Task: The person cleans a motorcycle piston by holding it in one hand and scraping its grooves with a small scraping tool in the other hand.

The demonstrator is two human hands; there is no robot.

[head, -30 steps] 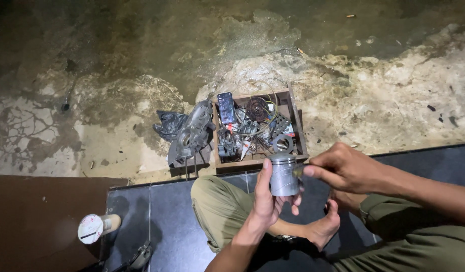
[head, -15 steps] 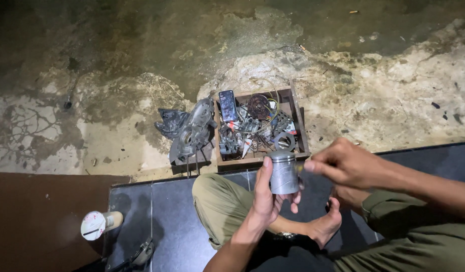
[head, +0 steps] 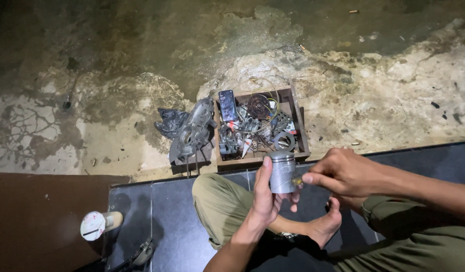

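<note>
Seated on dark tiles just below a wooden box (head: 302, 132) of engine parts, a person's left hand (head: 265, 201) clasps an upright metal piston (head: 282, 172) steady while the right hand (head: 345, 174) pinches a small pin (head: 296, 180) at its side.

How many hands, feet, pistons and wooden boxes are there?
Hands: 2, left hand and right hand
Feet: 1, foot
Pistons: 1, piston
Wooden boxes: 1, box
Total: 5
</note>
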